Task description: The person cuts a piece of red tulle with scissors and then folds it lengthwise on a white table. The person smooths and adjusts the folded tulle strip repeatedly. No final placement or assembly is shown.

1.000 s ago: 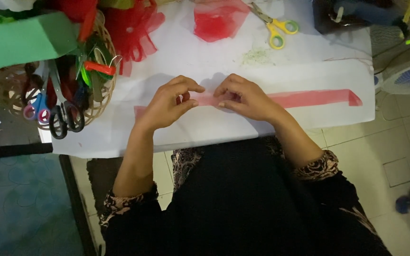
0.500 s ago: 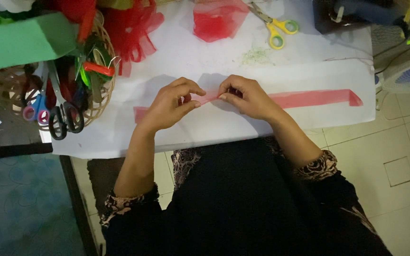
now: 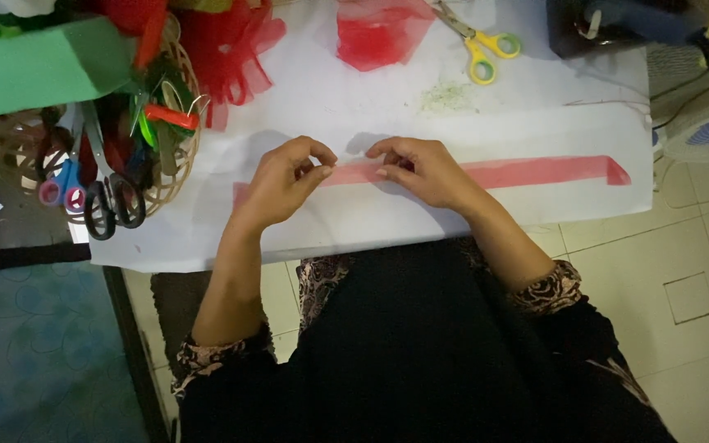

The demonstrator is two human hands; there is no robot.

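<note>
Pink ribbon strip (image 3: 535, 172) flat across white worktop (image 3: 371, 107), below yellow scissors (image 3: 486, 53). Left hand (image 3: 285, 182) and right hand (image 3: 420, 170) close together at middle of strip, each grip pinching it between thumb and fingertips.

We pinch the pink ribbon strip (image 3: 535, 172) between our left hand (image 3: 285, 180) and right hand (image 3: 420, 171) on the white table (image 3: 387, 107).
</note>
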